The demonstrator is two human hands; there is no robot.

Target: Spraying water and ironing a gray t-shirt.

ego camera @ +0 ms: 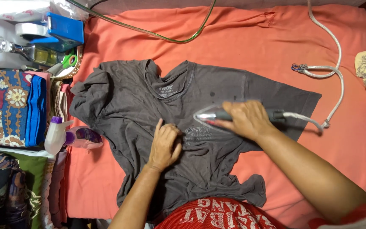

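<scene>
Below, in the head view, we see a grey T-shirt (149, 127) spread front-down across an orange-covered ironing surface (242, 42), its neck label a small pale patch inside the collar. Our right hand (245, 119) is clamped around the handle of an iron (210, 114), whose pointed soleplate aims left and rests on the shirt's middle; our left hand (164, 146) lies flat on the cloth just beside the tip, fingers loosely curled and holding nothing. A white cord (333, 72) loops from the iron's rear toward the top right edge. At the left edge lies a spray bottle (70, 136) with a purple label and white nozzle, beside a folded blue and patterned cloth stack (11, 108); above it sits a blue tape dispenser (60, 29). The iron's body is mostly hidden by our hand, and the shirt's hem is cut off by a red garment (217, 214) at the bottom. Bare orange cover stays open to the right and along the top.
</scene>
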